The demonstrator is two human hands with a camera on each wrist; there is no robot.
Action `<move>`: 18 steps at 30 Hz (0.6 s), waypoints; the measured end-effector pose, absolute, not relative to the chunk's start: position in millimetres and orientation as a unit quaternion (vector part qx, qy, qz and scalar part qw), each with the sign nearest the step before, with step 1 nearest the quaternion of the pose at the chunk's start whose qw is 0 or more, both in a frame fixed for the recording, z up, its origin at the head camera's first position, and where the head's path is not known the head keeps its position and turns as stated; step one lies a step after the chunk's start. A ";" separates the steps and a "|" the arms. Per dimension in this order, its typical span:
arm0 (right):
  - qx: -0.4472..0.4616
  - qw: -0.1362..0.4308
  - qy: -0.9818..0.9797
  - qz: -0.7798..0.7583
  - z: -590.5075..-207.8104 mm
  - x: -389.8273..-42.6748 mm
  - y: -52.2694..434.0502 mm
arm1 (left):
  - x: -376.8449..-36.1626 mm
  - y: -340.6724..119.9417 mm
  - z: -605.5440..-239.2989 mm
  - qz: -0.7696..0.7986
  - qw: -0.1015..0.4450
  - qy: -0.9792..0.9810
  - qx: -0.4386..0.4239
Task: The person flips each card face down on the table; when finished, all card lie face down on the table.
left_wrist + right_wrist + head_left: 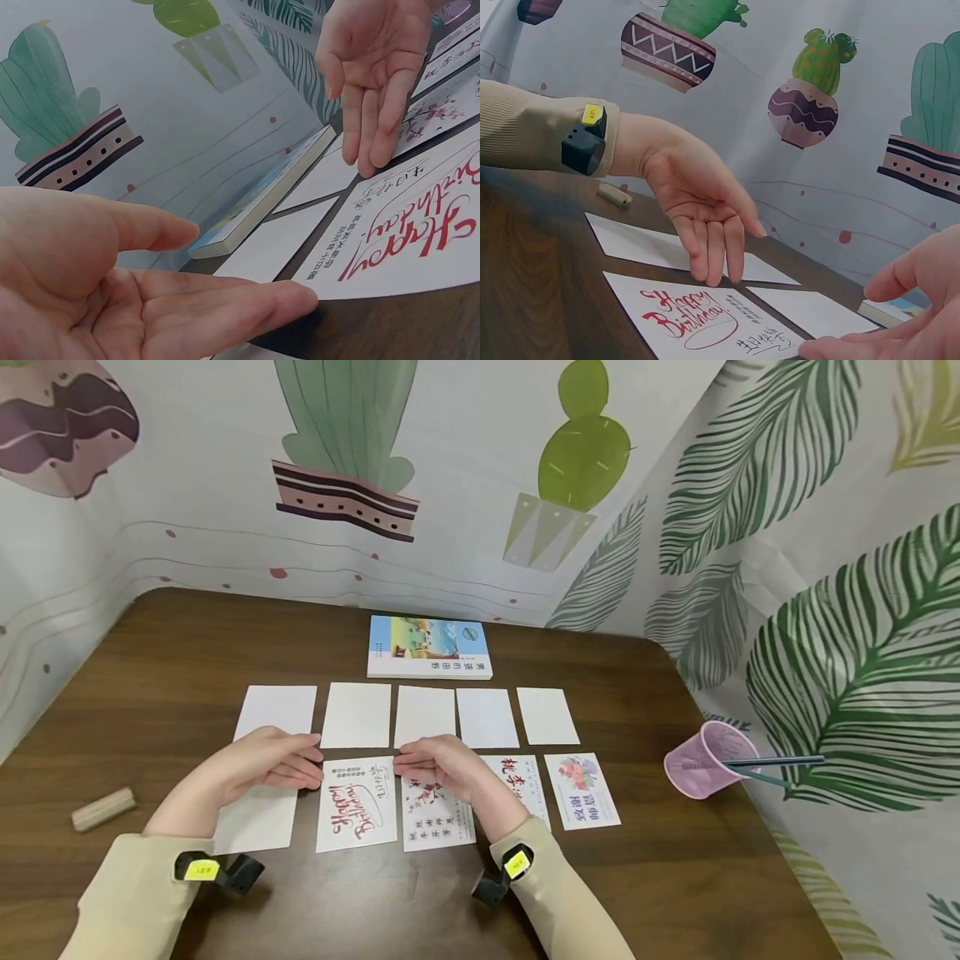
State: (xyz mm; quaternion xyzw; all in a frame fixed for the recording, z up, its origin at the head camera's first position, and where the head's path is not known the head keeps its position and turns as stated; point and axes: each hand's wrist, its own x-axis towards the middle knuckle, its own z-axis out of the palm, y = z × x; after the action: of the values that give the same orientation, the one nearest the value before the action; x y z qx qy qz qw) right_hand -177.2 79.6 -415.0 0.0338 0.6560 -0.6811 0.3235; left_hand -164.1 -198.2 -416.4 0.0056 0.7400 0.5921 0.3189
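Left hand (pixel 270 762) and right hand (pixel 444 763), fingers extended and holding nothing, flank the white rectangular "Happy Birthday" paper card (pixel 356 806), well in from the back edge of the brown wooden table (pixel 337 893). The step appears to be alignment, likely calling next for even side pressure.

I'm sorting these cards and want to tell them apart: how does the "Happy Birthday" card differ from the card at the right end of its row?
The birthday card has large red lettering; the end card has a pink flower picture above bluish lettering. The birthday card lies between the two hands; the end card lies right of both. Both lie flat, printed side up.
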 end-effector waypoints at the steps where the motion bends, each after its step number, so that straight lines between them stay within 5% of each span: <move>1: 0.040 0.322 0.653 -0.684 -415.3 -177.0 79.3 | -164.3 -198.2 -416.4 0.593 0.319 0.740 0.005; 18: 0.026 0.293 0.683 -0.669 -418.3 -177.3 72.5 | -165.0 -200.0 -416.7 0.600 0.325 0.731 0.014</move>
State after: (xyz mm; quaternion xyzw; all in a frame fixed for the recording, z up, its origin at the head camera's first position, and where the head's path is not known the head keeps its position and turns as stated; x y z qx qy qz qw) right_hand -177.3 72.5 -418.3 0.0259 0.6828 -0.6689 0.2927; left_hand -165.0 -200.0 -416.7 0.0138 0.7310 0.5998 0.3251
